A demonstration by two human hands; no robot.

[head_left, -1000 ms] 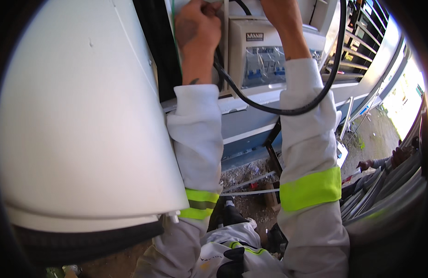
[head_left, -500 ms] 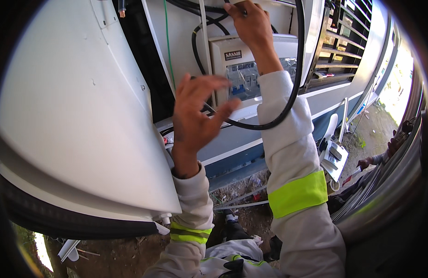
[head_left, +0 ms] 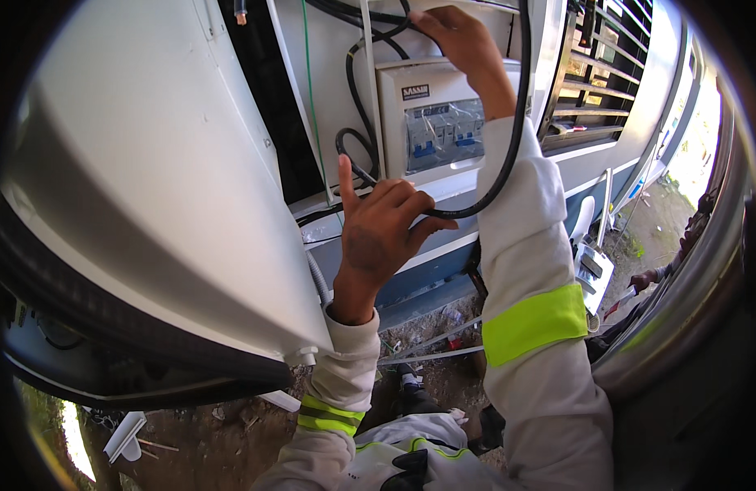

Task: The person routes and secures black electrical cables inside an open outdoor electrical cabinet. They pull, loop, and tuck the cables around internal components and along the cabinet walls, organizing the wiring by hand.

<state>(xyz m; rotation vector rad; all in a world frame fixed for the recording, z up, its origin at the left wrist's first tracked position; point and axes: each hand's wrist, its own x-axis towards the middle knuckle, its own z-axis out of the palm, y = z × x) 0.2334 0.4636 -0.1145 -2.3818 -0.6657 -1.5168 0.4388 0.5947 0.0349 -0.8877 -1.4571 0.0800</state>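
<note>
From the left, we see a white panel [head_left: 173, 180], then a dark gap with a bare copper tip [head_left: 241, 18] at its top and a green wire [head_left: 308, 90] running down beside it. The left hand [head_left: 374, 237] comes next, back toward us, below and in front of a white breaker box [head_left: 443, 131]. We judge that its grip steadies a springy black cable [head_left: 523, 90], which bends from the hand across the right forearm and rises out of view in 1 wide loop. Its middle fingers appear closed over the cable, 1 finger points up, and the thumb stands out to the right. Above the box, the right hand [head_left: 464, 41] is partly bent, fingertips close to other dark cables [head_left: 388, 34]; we cannot tell whether it clasps any. At far right stands a slatted grille [head_left: 595, 94]
</note>
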